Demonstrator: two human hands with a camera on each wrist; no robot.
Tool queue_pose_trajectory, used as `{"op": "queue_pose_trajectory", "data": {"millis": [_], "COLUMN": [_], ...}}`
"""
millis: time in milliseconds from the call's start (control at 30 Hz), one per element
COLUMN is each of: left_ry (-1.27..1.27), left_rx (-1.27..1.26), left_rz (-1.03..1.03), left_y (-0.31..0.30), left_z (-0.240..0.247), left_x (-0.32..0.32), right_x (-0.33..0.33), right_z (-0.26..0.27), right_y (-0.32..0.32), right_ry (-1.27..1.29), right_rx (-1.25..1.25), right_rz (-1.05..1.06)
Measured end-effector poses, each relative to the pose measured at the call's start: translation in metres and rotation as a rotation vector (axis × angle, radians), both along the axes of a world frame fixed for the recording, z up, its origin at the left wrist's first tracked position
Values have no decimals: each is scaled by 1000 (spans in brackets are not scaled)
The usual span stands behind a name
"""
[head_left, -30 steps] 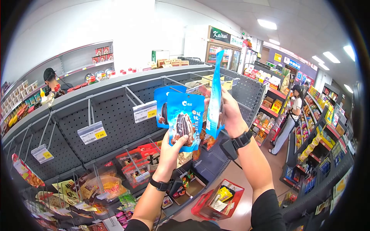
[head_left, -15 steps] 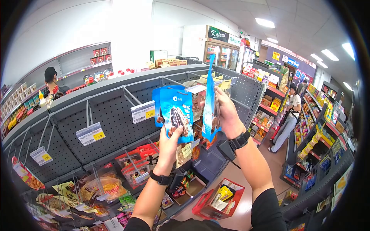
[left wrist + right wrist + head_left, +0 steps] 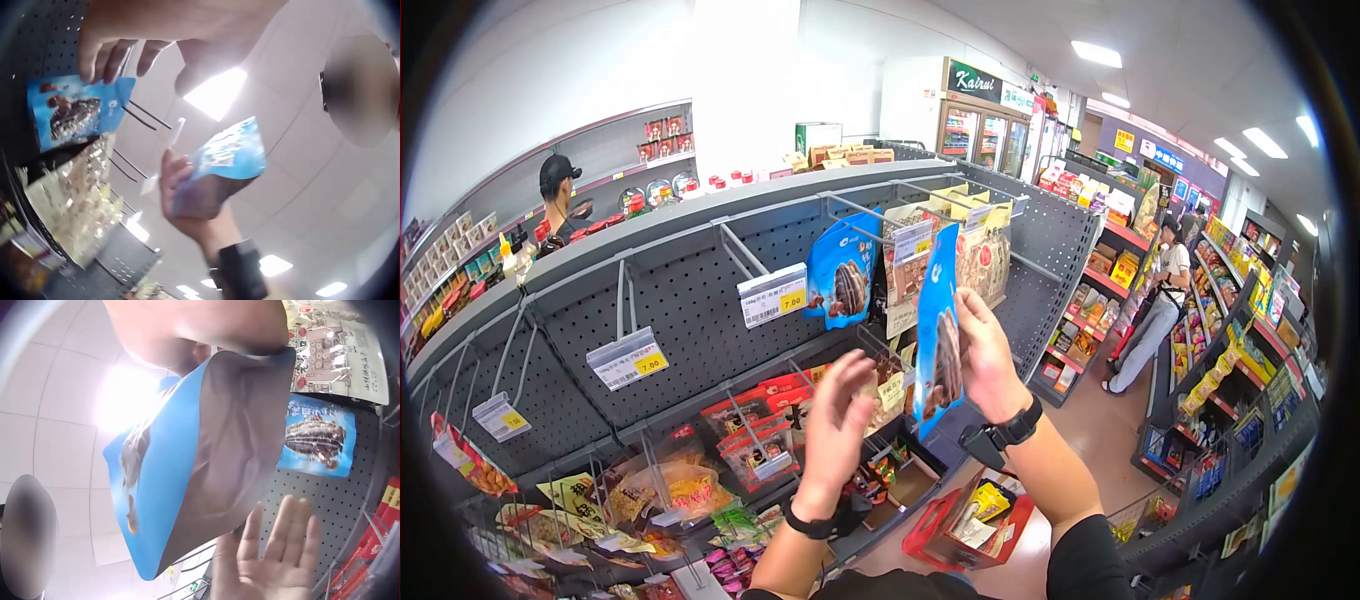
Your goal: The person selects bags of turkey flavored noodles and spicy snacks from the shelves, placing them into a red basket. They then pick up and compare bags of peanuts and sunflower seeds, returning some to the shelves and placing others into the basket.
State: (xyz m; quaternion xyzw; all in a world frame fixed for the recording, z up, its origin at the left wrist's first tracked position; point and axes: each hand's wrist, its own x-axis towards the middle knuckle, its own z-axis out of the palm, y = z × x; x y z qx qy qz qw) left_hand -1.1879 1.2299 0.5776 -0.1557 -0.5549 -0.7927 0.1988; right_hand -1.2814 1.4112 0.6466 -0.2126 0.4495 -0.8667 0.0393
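In the head view my right hand (image 3: pixel 988 358) grips a blue bag of sunflower seeds (image 3: pixel 941 340) by its edge, the bag upright and turned nearly side-on. From the right wrist view its brown gusseted bottom (image 3: pixel 231 444) shows below that hand. My left hand (image 3: pixel 838 425) is empty, fingers loosely extended, left of the held bag; the right wrist view catches its spread palm (image 3: pixel 269 569). Another blue sunflower seed bag (image 3: pixel 843 272) hangs from a rack hook above the left hand, beside pale snack bags (image 3: pixel 908 262).
Bare hooks with price tags (image 3: pixel 775 296) jut from the grey pegboard (image 3: pixel 690 310). Red packets (image 3: pixel 750 425) hang lower down. On the floor stands a red basket (image 3: pixel 1015 525) holding yellow packets. One person (image 3: pixel 560 195) is behind the rack, another (image 3: pixel 1155 300) in the right aisle.
My left hand has let go of a blue seed bag, which now hangs on the hook, and has drawn back downward. The bag in my right hand has come lower.
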Motion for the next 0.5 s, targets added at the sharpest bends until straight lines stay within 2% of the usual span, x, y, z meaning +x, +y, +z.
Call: {"op": "queue_pose_trajectory", "data": {"millis": [33,67,167,233,300,367,500], "left_ry": [10,49,21,-37,-142,-116,-134], "left_rx": [12,-41,-301,-291,-114,-108,17], "left_rz": [-116,-117,139,206,83,70,87], "left_y": [5,13,26,27,22,15,11], "left_z": [-3,-4,-2,-7,-26,-28,-22], "left_x": [7,11,17,12,3,3,12], "right_x": [2,4,6,12,2,-4,-14], "right_z": [-6,-11,-27,-29,-31,-19,27], "right_y": [-6,-12,-20,-26,-18,-6,2], "right_ry": [-6,10,84,54,95,34,118], "right_rx": [1,26,149,167,173,372,275], "right_rz": [3,-44,-125,-112,-77,-57,-115]}}
